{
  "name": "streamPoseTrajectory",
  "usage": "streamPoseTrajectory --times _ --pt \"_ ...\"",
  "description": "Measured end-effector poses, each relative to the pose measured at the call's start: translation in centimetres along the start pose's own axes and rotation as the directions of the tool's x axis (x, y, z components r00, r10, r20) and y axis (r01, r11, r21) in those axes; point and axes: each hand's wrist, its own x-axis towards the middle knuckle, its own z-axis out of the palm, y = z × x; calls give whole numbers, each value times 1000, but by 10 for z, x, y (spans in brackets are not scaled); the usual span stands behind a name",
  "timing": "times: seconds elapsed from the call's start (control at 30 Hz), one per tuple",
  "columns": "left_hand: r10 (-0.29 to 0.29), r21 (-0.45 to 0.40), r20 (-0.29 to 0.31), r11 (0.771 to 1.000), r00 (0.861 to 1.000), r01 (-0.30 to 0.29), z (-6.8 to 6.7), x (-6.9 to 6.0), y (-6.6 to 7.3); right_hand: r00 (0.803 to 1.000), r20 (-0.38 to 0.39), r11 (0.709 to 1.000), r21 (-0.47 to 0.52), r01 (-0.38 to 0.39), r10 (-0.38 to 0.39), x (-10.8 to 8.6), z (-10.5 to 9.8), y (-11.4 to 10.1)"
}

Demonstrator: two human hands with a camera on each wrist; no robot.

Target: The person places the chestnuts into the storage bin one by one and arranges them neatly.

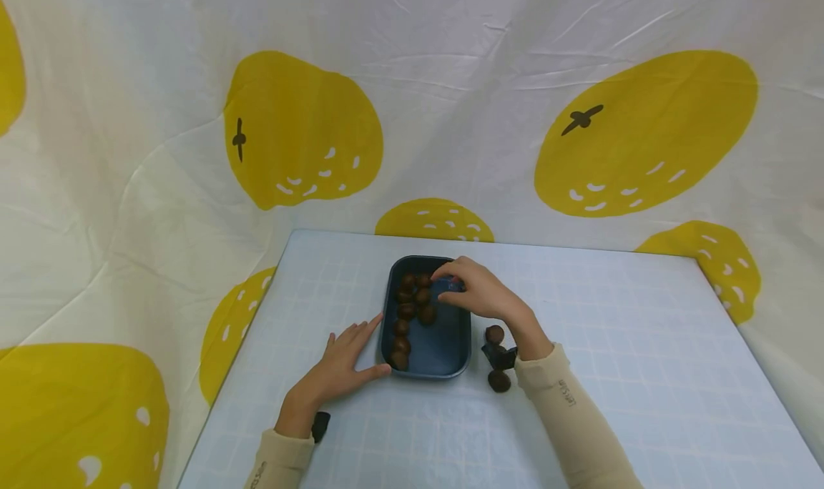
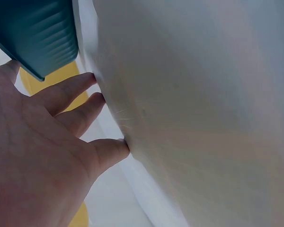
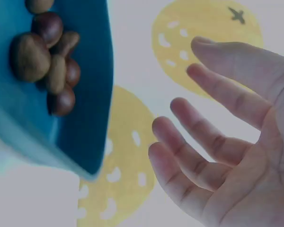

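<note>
A dark blue tray [image 1: 444, 346] holds several brown chestnuts [image 1: 406, 310], mostly lined along its left side. My left hand [image 1: 341, 367] lies with fingers spread at the tray's left wall; in the left wrist view, a fingertip of that hand [image 2: 42, 142] meets the tray's rim [image 2: 31, 73]. Over the tray's upper right part hovers my right hand [image 1: 479, 289], fingers loosely bent. The right wrist view shows that hand [image 3: 236, 142] with nothing between thumb and fingers, beside the tray wall [image 3: 87, 118] and apart from the chestnuts [image 3: 31, 56] inside.
To the right of the tray, loose chestnuts [image 1: 498, 381] lie on the pale checked tabletop [image 1: 611, 374], one partly covered by the dark wrist device [image 1: 498, 355]. A white cloth [image 1: 450, 139] printed with yellow fruit hangs behind and to the left of the table.
</note>
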Motion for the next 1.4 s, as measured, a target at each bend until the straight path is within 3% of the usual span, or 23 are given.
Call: streamPoseTrajectory --times 0.3,0.57,0.73,1.0,1.2,1.4 --pt "-4 -5 14 1000 1000 5 -2 -1 3 999 3 996 83 -32 32 -35 -16 13" --pt "-9 -2 16 1000 1000 9 -3 -1 4 998 31 987 153 -50 45 -62 -23 46" --pt "-10 0 16 1000 1000 10 -3 -1 4 993 100 968 237 -87 64 -75 -22 78" --pt "-5 -6 15 1000 1000 5 -2 0 4 969 229 922 345 -175 98 -84 -17 117" --pt "-5 -5 13 1000 1000 5 -2 -1 5 956 274 924 327 -198 107 -84 -13 131" --pt "-16 -4 19 1000 1000 16 -3 -1 5 940 310 944 245 -222 141 -81 -9 137"
